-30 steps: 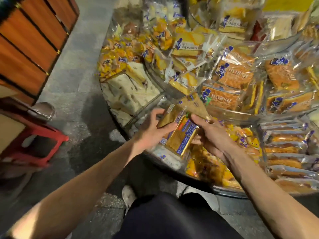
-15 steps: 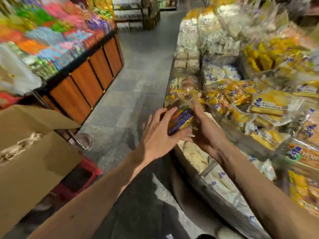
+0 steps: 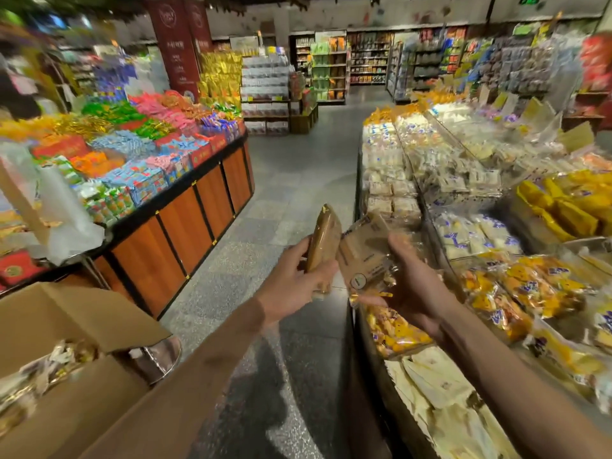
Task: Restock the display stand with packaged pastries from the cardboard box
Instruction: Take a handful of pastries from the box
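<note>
My left hand (image 3: 294, 283) grips a brown packaged pastry (image 3: 323, 243) held upright on its edge over the aisle. Just to its right, my right hand (image 3: 414, 286) holds a second packaged pastry (image 3: 364, 260) in clear wrap with a round label, tilted flat. Both packs are lifted in front of the display stand (image 3: 430, 233), whose tiered bins hold yellow, orange and pale pastry packs. The open cardboard box (image 3: 76, 326) is at the lower left, with wrapped pastries (image 3: 43, 369) showing inside.
A grey tiled aisle (image 3: 291, 180) runs ahead between the stand and a wood-panelled candy counter (image 3: 185, 223) on the left. A metal stool top (image 3: 159, 356) sits beside the box. Shelving stands at the far end.
My view has swung up from the stand's bins to the aisle. The hands, together on one stack of packs before, have drawn apart, each holding its own pack, lifted off the stand.
</note>
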